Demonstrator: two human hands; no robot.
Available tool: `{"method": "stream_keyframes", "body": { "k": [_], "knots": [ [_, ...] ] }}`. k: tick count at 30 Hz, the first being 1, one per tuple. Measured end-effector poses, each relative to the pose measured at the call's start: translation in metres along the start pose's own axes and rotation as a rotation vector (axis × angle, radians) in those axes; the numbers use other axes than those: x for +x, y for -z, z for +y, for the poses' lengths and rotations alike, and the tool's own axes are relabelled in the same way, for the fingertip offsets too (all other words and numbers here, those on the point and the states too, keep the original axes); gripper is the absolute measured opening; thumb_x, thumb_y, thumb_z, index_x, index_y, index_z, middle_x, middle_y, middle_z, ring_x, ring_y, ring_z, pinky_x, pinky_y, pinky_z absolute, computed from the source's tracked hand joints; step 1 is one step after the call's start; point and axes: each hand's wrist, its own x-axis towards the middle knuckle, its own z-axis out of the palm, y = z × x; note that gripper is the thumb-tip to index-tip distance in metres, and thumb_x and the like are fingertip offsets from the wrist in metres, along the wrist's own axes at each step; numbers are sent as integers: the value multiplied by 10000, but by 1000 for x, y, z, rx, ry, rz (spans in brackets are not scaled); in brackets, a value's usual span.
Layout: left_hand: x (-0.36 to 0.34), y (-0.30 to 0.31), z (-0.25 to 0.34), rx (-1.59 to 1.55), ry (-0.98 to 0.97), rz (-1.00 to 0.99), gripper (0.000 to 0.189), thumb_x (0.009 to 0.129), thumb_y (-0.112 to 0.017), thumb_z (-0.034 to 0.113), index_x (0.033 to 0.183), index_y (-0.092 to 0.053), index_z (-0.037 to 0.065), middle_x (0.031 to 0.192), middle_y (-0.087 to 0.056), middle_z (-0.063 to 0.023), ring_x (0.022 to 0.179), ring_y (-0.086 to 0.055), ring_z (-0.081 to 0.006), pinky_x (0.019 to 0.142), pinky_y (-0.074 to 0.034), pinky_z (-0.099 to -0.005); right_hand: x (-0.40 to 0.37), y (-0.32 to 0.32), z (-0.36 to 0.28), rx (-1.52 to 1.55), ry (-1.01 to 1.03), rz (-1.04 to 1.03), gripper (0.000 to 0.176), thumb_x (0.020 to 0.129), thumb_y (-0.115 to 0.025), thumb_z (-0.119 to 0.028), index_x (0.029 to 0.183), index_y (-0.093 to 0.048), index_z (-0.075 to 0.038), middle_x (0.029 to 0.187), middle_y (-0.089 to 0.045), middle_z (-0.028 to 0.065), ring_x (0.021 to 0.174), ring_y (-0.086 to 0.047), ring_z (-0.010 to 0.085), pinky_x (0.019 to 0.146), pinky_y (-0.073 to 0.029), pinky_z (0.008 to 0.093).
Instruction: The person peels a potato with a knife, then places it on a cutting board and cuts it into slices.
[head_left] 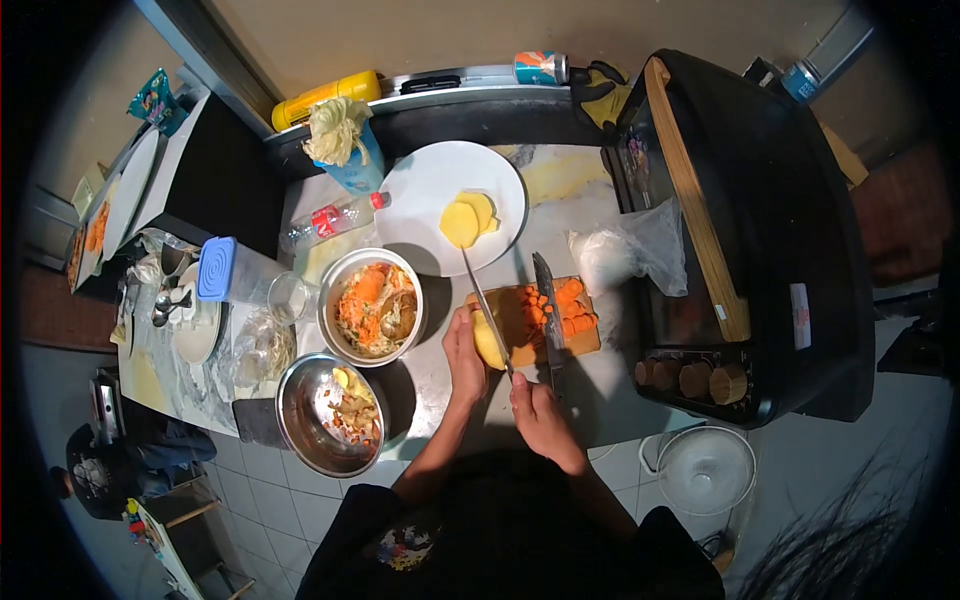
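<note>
1. The red label (326, 219) on the clear plastic bottle (357, 211) was too small to read.
2. The peeled, pale-yellow potato (488, 340) looked smooth and rounded.
3. It lay at the left end of the brown wooden cutting board (514, 320), held by the curled left grip (463, 355).
4. The right grip (538, 410), closed, held a long steel knife (479, 288) alongside it.
</note>
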Motion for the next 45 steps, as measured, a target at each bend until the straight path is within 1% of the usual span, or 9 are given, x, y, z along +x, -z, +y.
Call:
{"method": "stream_keyframes", "body": {
  "k": [1, 4, 5, 9, 11, 15, 25, 33, 45],
  "knots": [
    [1, -1, 2, 57, -66, -5, 293, 1003, -396, 279, 938, -541, 33, 814, -526, 3, 703, -455, -55, 613, -380, -198, -2, 1, -4, -25, 35, -1, 505, 1013, -334, -351, 686, -480, 5, 531, -435, 81, 490, -445, 201, 521, -384, 354],
    [2, -4, 14, 136, -49, -18, 290, 973, -357, 275, 924, -534, 50, 767, -509, -20, 646, -494, -92, 570, -434, -237, -6, 4, -20, 16, 2, -46, 471, 1015, -338, -323, 707, -478, 5, 549, -437, 85, 502, -441, 201, 529, -385, 354],
    [2, -8, 17, 139, -55, 14, 283, 966, -370, 296, 882, -516, 68, 712, -496, -11, 564, -485, -89, 473, -409, -225, -8, 4, -28, -2, 27, -29, 443, 1017, -336, -292, 722, -470, 9, 563, -436, 87, 503, -422, 221, 534, -383, 363],
    [-2, -17, 33, -23, -10, 22, 297, 981, -419, 291, 810, -503, 62, 723, -488, 11, 629, -441, -62, 566, -371, -209, -11, 6, -39, -40, 66, -12, 417, 1013, -343, -257, 734, -474, 24, 582, -467, 148, 528, -459, 317, 552, -386, 393],
    [-3, -20, 37, -161, 55, 41, 313, 966, -435, 348, 819, -495, 79, 683, -477, 8, 557, -445, -72, 478, -365, -217, -13, 8, -51, -122, 121, -23, 375, 1002, -360, -215, 750, -478, 37, 623, -490, 222, 597, -487, 422, 560, -383, 428],
    [-7, -28, 50, -244, 147, 162, 343, 947, -439, 422, 854, -498, 97, 601, -437, 14, 411, -374, -86, 355, -302, -227, -17, 7, -60, -99, 125, -40, 336, 991, -380, -186, 763, -482, 38, 638, -494, 251, 620, -498, 456, 544, -376, 456],
    [-9, -30, 59, -293, 216, 111, 340, 968, -373, 410, 778, -445, 137, 555, -348, 36, 399, -308, -95, 357, -259, -237, -21, 6, -61, -204, 47, -89, 306, 985, -393, -194, 830, -524, 36, 666, -546, 255, 674, -547, 462, 565, -420, 477],
    [-15, -30, 62, -461, 424, 42, 325, 964, -348, 397, 752, -430, 166, 592, -330, 38, 497, -320, -109, 435, -265, -274, -23, 5, -57, -246, 92, -80, 262, 971, -416, -194, 937, -534, 37, 689, -558, 283, 656, -547, 474, 550, -413, 508],
    [-13, -29, 54, -441, 508, 187, 269, 930, -405, 358, 755, -459, 160, 632, -358, 41, 518, -351, -112, 470, -297, -260, -22, 5, -56, -210, 33, -47, 291, 973, -414, -182, 800, -513, 30, 648, -543, 261, 641, -550, 460, 546, -404, 491]
  ]
}}
